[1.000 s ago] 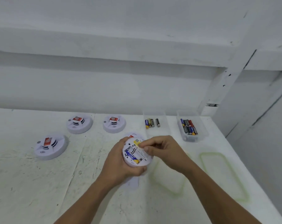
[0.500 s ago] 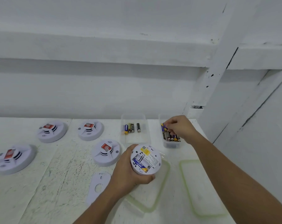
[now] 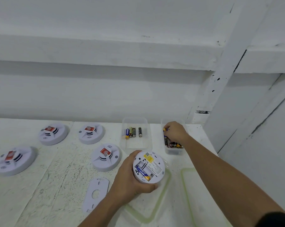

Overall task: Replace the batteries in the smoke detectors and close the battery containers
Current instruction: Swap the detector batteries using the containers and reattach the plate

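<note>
My left hand grips a round white smoke detector turned back side up, its battery bay open with one blue battery in it and one slot empty. My right hand is over the right clear container, which holds several batteries, and its fingers pinch a blue and yellow battery at the container's far end. The left clear container holds several batteries in a row.
Several other smoke detectors lie face up on the white table. A white back plate lies near my left wrist. Two green-rimmed clear lids lie in front. A wall and post stand behind.
My right hand left the detector, reached to the right container and now pinches a battery there. My left hand keeps holding the detector; the view shifted right.
</note>
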